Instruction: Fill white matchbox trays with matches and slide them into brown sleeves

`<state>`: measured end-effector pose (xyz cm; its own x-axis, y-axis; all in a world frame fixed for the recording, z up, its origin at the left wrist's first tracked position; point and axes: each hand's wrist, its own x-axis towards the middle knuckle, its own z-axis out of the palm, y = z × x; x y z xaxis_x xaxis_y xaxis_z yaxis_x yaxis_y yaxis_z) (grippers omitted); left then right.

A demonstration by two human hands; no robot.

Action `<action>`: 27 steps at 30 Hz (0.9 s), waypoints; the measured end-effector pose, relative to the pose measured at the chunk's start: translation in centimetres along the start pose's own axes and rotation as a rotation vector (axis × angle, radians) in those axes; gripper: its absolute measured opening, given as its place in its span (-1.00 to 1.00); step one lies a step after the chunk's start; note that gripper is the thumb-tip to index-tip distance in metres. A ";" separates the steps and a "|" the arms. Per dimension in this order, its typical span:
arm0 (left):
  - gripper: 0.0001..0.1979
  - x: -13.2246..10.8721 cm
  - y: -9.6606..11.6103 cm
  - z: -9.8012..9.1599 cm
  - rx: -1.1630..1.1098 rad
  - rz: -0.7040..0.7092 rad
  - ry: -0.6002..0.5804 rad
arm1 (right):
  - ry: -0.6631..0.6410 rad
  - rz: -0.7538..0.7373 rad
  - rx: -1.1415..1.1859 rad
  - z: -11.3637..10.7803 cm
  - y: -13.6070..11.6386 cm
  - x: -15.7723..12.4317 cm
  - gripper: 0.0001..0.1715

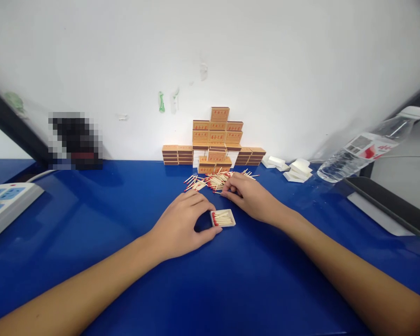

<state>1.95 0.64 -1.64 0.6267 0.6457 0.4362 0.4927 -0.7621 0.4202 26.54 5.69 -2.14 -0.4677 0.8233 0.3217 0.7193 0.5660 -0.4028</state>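
On the blue table lies a small white matchbox tray (232, 224) with red-tipped matches (223, 217) inside. My left hand (185, 224) grips the tray's left end between thumb and fingers. Beyond it, a loose heap of matches (215, 180) is spread over the table. My right hand (250, 196) is at the heap's right front, its thumb and forefinger pinched together at a match. Right behind the heap, orange-brown matchboxes (217, 136) are stacked in a stepped tower against the wall.
Folded white paper pieces (297, 171) lie right of the stack. A clear water bottle (366, 148) leans at the right, beside a dark, flat object (388, 203). A white power strip (16, 200) lies at the left edge, with a pixelated dark object (79, 142) behind it.
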 end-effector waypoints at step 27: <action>-0.78 0.0 -0.4 -0.1 0.041 -0.069 0.023 | -0.113 -0.003 -0.030 -2.3 -0.6 -1.1 -0.82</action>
<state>1.72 0.95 -1.75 0.5766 0.6972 0.4259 0.5588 -0.7169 0.4170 27.80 4.37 -0.31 -0.5237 0.8219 0.2240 0.7319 0.5687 -0.3755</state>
